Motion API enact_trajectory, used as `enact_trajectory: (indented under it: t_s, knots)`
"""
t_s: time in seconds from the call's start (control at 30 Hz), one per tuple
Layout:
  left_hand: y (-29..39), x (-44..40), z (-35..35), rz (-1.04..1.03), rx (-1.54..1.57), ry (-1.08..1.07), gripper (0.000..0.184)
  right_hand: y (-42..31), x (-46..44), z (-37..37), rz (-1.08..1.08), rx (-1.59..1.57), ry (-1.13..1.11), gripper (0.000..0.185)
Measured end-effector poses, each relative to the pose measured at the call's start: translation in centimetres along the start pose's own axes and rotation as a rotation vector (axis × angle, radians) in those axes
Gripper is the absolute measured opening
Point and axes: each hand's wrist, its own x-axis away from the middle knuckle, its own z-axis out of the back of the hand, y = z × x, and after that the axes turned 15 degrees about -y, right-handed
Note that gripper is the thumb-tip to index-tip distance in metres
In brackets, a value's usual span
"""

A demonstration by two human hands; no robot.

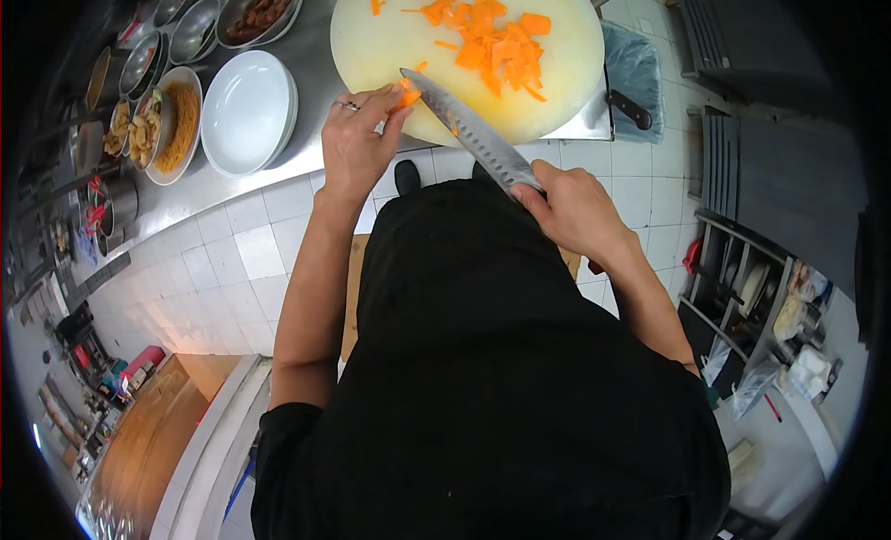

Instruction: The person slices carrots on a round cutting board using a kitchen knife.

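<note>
My right hand (575, 206) is closed round the handle end of a kitchen knife (473, 136) with a dimpled blade. The blade slants up and left across a round, pale cutting board (371, 48), its tip beside my left fingertips. Pinched in the fingers of my left hand (360, 141) is a small orange piece of carrot (406, 96), near the board's front left edge. Sliced carrot (501, 53) lies in a loose heap on the far half of the board. A few orange bits stick to or lie against the blade.
Left of the board, stacked white bowls (249, 113) stand on the steel counter (311, 76). Beyond them are a bowl of noodles (181, 122) and several metal bowls. A second knife handle (631, 109) sticks out by the counter's right edge, near a bin with a plastic bag (636, 57).
</note>
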Motion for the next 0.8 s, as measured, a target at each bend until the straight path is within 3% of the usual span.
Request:
enact_trajectory:
  t_s: [0.27,0.37,0.43,0.63,0.7,0.77,0.8]
  knots:
    - [-0.4,-0.2,0.0,-0.033,-0.022,-0.001,0.023,1.2,-2.3,0.0,0.061,-0.1,-0.051,0.036]
    - [-0.2,-0.2,0.1,-0.028,-0.012,0.007,0.023,1.8,-2.9,-0.3,0.214,-0.208,-0.022,0.036]
    - [-0.3,-0.3,0.1,-0.034,-0.021,0.005,0.023,1.2,-2.7,0.6,0.029,-0.482,-0.238,0.035]
    - [-0.4,-0.4,0.4,-0.02,0.015,-0.012,0.023,2.6,-2.6,0.6,0.139,-0.889,-0.361,0.036]
    - [-0.2,-0.3,0.8,-0.05,0.011,-0.014,0.025,1.9,-2.2,0.8,0.085,-0.863,-0.31,0.037]
    - [0.3,-0.7,1.2,0.163,0.202,-0.076,0.024,1.6,-1.7,0.9,0.03,-0.833,-0.25,0.037]
    - [0.1,-0.8,1.4,0.161,0.199,-0.071,0.024,1.4,-1.5,0.8,0.025,-0.748,-0.229,0.037]
